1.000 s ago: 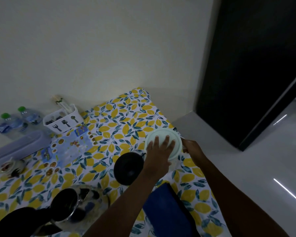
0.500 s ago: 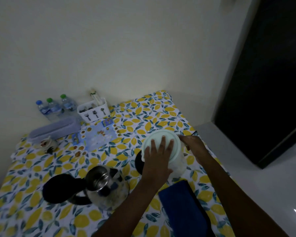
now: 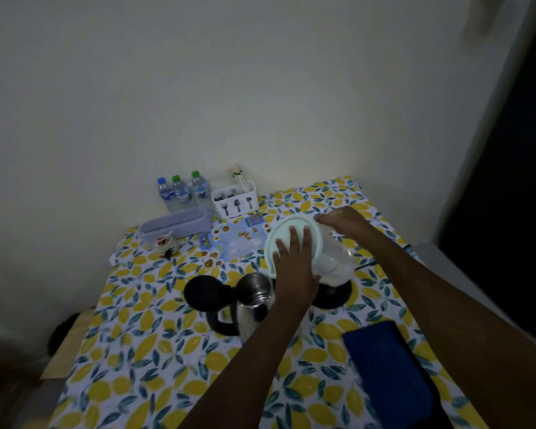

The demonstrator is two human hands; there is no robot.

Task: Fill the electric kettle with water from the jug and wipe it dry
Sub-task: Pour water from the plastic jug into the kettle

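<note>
The jug (image 3: pixel 328 255) is tipped over toward the kettle (image 3: pixel 254 300), with its pale green lid (image 3: pixel 283 235) facing left and down. The left hand (image 3: pixel 294 267) lies flat on the lid with its fingers (image 3: pixel 293 238) spread, pressing on it and not wrapped around anything. The right hand (image 3: pixel 344 219) is at the far top side of the jug, and its grip is closed on the jug there, though the handle itself is hidden. The jug is see-through, with some water low inside it. The shiny kettle stands on the worktop (image 3: pixel 143 351) just below the jug's lid, with its mouth open and its black lid (image 3: pixel 206 294) flipped back to the left. Its black handle (image 3: pixel 222 325) points toward the person. A round black base (image 3: pixel 333 294) sits on the worktop under the jug, to the right of the kettle. A dark blue cloth (image 3: pixel 387 373) lies folded on the worktop, near the right arm and apart from the kettle. The worktop has a cover with yellow lemons and green leaves. At the far end by the wall stand three small water bottles (image 3: pixel 181 193), a white cutlery holder (image 3: pixel 235 201) and a long grey box (image 3: pixel 175 226).
</note>
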